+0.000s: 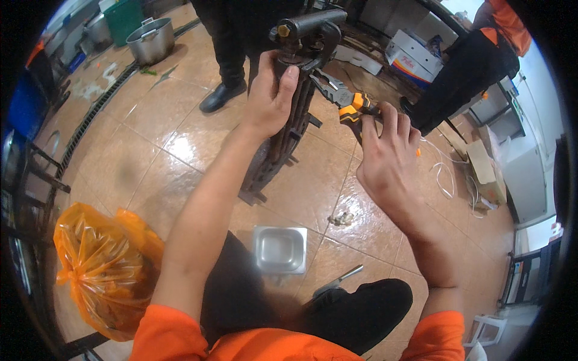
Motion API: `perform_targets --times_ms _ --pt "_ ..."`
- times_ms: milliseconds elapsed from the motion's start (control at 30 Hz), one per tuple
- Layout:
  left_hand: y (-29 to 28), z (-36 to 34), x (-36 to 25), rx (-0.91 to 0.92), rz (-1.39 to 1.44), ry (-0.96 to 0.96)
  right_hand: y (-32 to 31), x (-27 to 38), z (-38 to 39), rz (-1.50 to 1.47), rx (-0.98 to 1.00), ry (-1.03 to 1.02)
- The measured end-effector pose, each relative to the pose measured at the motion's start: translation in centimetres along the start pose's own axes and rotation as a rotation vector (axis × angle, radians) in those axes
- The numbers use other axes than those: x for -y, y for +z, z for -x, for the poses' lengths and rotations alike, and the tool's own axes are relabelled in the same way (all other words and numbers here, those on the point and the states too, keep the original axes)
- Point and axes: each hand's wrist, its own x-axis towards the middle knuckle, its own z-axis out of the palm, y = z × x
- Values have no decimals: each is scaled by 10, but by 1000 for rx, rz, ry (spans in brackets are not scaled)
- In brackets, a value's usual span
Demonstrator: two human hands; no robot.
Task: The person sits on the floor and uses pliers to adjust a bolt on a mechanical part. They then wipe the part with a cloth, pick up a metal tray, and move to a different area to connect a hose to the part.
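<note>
A dark cast metal apparatus (318,30) stands upright ahead of me, with a crossbar and brass-coloured bolt on top of a long body reaching down toward the floor. My left hand (271,96) is closed round its upper part, thumb near a round fitting below the crossbar; what the fingertips touch is partly hidden. My right hand (388,150) grips yellow-and-black pliers (352,102) by the handles. Their grey jaws reach to the apparatus just right of my left thumb; whether they bite on anything is unclear.
An orange bag (102,265), a steel pan (280,249), a knife (343,277) and debris (342,218) lie near me. Two people in dark trousers (223,36) (451,78) stand beyond. Around are a pot (150,45), a drain channel (96,102), boxes (415,54) and white cord (445,183).
</note>
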Motion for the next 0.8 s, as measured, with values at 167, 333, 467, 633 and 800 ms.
perform_targets --times_ms 167,333,467,633,800 --pt "1 8 -10 22 -102 3 -3 -18 -11 -106 50 -42" --pt "9 8 -10 -10 -88 62 -4 -33 -20 -348 179 -29" --pt "12 11 -15 20 -43 -23 -6 -38 -23 -461 278 10" --pt "12 11 -13 -2 -36 -16 -17 -37 -32 -564 375 36" --pt "8 5 -3 -46 -84 69 -15 -38 -36 -569 333 -43"
